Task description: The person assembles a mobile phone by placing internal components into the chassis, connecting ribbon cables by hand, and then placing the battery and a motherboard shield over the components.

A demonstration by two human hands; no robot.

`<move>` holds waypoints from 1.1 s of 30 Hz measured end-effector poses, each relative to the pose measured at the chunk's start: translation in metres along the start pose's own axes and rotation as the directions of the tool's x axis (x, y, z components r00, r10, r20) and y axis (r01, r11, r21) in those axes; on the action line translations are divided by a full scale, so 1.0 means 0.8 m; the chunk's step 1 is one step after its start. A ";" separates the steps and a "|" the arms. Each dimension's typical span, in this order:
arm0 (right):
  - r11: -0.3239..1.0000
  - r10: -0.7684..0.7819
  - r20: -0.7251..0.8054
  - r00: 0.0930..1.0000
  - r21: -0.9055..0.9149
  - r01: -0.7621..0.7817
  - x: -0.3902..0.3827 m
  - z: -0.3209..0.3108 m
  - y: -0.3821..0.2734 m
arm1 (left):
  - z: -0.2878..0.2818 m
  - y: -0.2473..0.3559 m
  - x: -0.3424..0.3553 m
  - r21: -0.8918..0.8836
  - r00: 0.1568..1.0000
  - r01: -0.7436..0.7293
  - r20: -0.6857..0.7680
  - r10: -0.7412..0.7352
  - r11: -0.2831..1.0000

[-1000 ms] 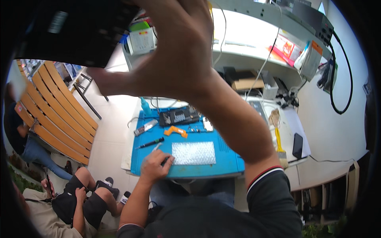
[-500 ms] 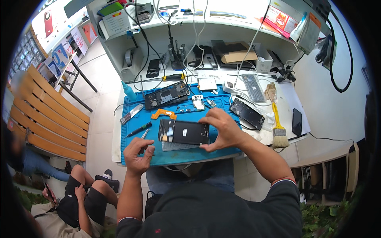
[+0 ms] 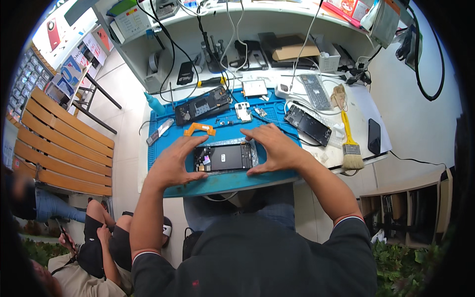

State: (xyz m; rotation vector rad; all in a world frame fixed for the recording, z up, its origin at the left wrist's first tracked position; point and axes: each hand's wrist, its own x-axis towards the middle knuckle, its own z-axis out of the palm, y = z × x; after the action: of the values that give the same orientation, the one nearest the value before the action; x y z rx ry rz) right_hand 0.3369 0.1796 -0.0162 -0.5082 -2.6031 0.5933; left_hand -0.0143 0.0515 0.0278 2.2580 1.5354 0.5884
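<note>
A black phone assembly [image 3: 225, 157] with a small white label lies on a sheet of bubble wrap [image 3: 254, 149] at the front of the blue mat [image 3: 174, 190]. My left hand [image 3: 172, 161] frames its left end, open, thumb along the lower edge and index finger past the upper corner. At the right end my right hand [image 3: 274, 151] is open too, thumb by the lower corner and fingers above the upper one; light contact is unclear. An orange flex cable [image 3: 200, 127], loose phone parts [image 3: 243, 113] and an open phone body [image 3: 203, 106] lie just behind.
Right: another phone body [image 3: 307, 126], yellow-handled brush [image 3: 352, 156], phone [image 3: 373, 136]. Left: metal tool [image 3: 159, 131], blue bottle [image 3: 154, 103]. Behind: shelf [image 3: 143, 33] with hanging cables. Beside the bench at left: wooden chair [image 3: 64, 148], seated person [image 3: 94, 247], another person [image 3: 49, 198].
A second ago the black assembly was raised high in my right hand. It came down onto the bubble wrap, my left hand moved up beside it, and both hands have spread around its ends.
</note>
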 end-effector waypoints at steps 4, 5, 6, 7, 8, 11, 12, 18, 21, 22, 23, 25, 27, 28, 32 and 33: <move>0.998 0.045 -0.011 0.999 0.041 -0.044 -0.008 0.004 -0.005 | -0.002 -0.007 0.002 -0.020 0.995 0.058 0.081 -0.056 0.998; 0.997 0.061 -0.016 0.998 0.043 -0.060 -0.010 0.004 -0.004 | -0.002 -0.007 0.004 -0.058 0.995 0.062 0.086 -0.057 0.996; 0.996 0.079 -0.021 0.997 0.047 -0.078 -0.010 -0.001 -0.009 | -0.002 -0.009 0.004 -0.060 0.993 0.074 0.099 -0.068 0.995; 0.996 0.072 -0.016 0.997 0.053 -0.071 -0.009 -0.003 -0.011 | -0.002 -0.010 0.003 -0.059 0.992 0.084 0.097 -0.078 0.995; 0.994 0.088 -0.016 0.996 0.059 -0.087 -0.008 -0.005 -0.012 | -0.003 -0.011 0.002 -0.058 0.993 0.074 0.096 -0.068 0.996; 0.992 0.111 -0.006 0.994 0.069 -0.111 -0.010 -0.010 -0.008 | 0.002 -0.014 0.002 -0.056 0.995 0.058 0.083 -0.053 0.997; 0.992 0.117 0.004 0.993 0.057 -0.117 -0.010 -0.012 -0.006 | 0.002 -0.015 0.001 -0.045 0.996 0.054 0.073 -0.050 0.998; 0.994 0.110 -0.017 0.994 -0.012 -0.110 -0.010 -0.012 -0.011 | 0.003 -0.017 0.007 -0.056 0.995 0.069 0.080 -0.064 0.996; 0.989 0.149 0.022 0.989 0.018 -0.149 -0.009 -0.010 -0.017 | 0.003 -0.016 0.009 -0.073 0.993 0.094 0.078 -0.088 0.993; 0.988 0.151 0.013 0.988 0.031 -0.152 -0.011 -0.009 -0.016 | 0.003 -0.016 0.009 -0.073 0.993 0.097 0.077 -0.092 0.993; 0.987 0.154 0.004 0.988 0.045 -0.154 -0.012 -0.008 -0.015 | 0.004 -0.016 0.008 -0.080 0.993 0.102 0.072 -0.096 0.992; 0.987 0.153 0.000 0.988 0.046 -0.153 -0.013 -0.007 -0.017 | 0.006 -0.017 0.007 -0.089 0.992 0.109 0.069 -0.103 0.990; 0.987 0.153 -0.007 0.988 0.047 -0.152 -0.011 -0.008 -0.019 | 0.007 -0.018 0.007 -0.092 0.991 0.122 0.069 -0.116 0.988; 0.986 0.163 0.005 0.987 0.038 -0.163 -0.010 -0.010 -0.021 | 0.007 -0.019 0.007 -0.092 0.991 0.124 0.070 -0.118 0.988; 0.982 0.185 0.040 0.982 0.021 -0.186 -0.006 -0.015 -0.022 | 0.007 -0.018 0.009 -0.069 0.990 0.123 0.080 -0.117 0.990; 0.982 0.186 0.039 0.982 0.019 -0.187 -0.005 -0.016 -0.021 | 0.007 -0.017 0.010 -0.059 0.990 0.118 0.079 -0.113 0.991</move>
State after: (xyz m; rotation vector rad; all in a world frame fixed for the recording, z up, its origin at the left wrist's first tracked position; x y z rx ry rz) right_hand 0.3417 0.1678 0.0009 -0.7463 -2.5976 0.6977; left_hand -0.0194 0.0637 0.0170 2.1038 1.5756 0.5057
